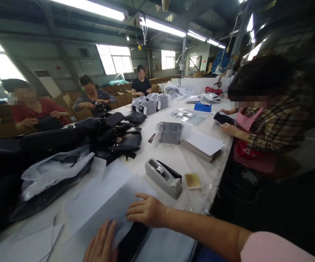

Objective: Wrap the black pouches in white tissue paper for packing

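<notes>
Thin, whitish translucent wrapping paper [113,200] lies across the near part of the table, partly over a dark, flat item [131,242] whose kind I cannot make out. My left hand [102,243] rests on the paper's near edge, fingers stretched out. To its right, my right hand [148,211] presses on the same paper with fingers extended and slightly apart, beside the dark item. Just beyond the right hand stands a grey tape dispenser [164,178]. A small square dish [192,181] with a yellowish pad sits right of the dispenser.
Black handbags [127,142] pile up on the left, with a clear plastic bag [56,171] nearer. Ahead are a grey wrapped bundle [169,133] and a stack of white boards [203,142]. A co-worker [277,120] sits at right; several others work along the far side.
</notes>
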Demonstrator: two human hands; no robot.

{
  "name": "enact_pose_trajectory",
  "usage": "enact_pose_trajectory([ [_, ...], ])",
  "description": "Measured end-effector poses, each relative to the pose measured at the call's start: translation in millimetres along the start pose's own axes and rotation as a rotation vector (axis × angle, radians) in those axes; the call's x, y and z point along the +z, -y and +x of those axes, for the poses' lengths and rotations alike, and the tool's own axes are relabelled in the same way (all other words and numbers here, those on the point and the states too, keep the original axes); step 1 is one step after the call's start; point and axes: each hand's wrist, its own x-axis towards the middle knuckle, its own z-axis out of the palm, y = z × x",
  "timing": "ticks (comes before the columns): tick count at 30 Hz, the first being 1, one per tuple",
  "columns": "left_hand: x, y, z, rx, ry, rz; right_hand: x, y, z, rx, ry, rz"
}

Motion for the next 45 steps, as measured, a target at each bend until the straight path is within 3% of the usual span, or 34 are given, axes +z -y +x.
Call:
enact_pose_trajectory([
  [6, -37.6, -39, 6, -0.170, 0.040, -0.042, -12, 14, -2, 0.100, 0.008, 0.147],
  [12, -50.6, -53, 10, -0.256, 0.062, -0.048, -21, 12, -1, 0.086, 0.038, 0.243],
  [17, -52.5, -63, 14, -0.291, 0.044, -0.065, -19, 8, -6, 0.078, 0.075, 0.241],
  [23, -50.7, -79, 16, -0.402, 0.243, -0.077, -24, 3, -12, 0.090, 0.151, 0.249],
  [29, -57.4, -94, 8, -0.398, 0.362, -0.083, -64, 14, -45, 0.166, 0.247, 0.345],
  [34, -56.4, -102, 2, -0.410, 0.429, -0.063, -91, 38, -82, 0.177, 0.462, 0.475],
  [39, -53.7, -103, -1, -0.422, 0.430, -0.056, -85, 52, -93, 0.287, 0.564, 0.586],
  [45, -58.5, -102, 1, -0.432, 0.422, -0.119, -76, 51, -78, 0.358, 0.640, 0.636],
])
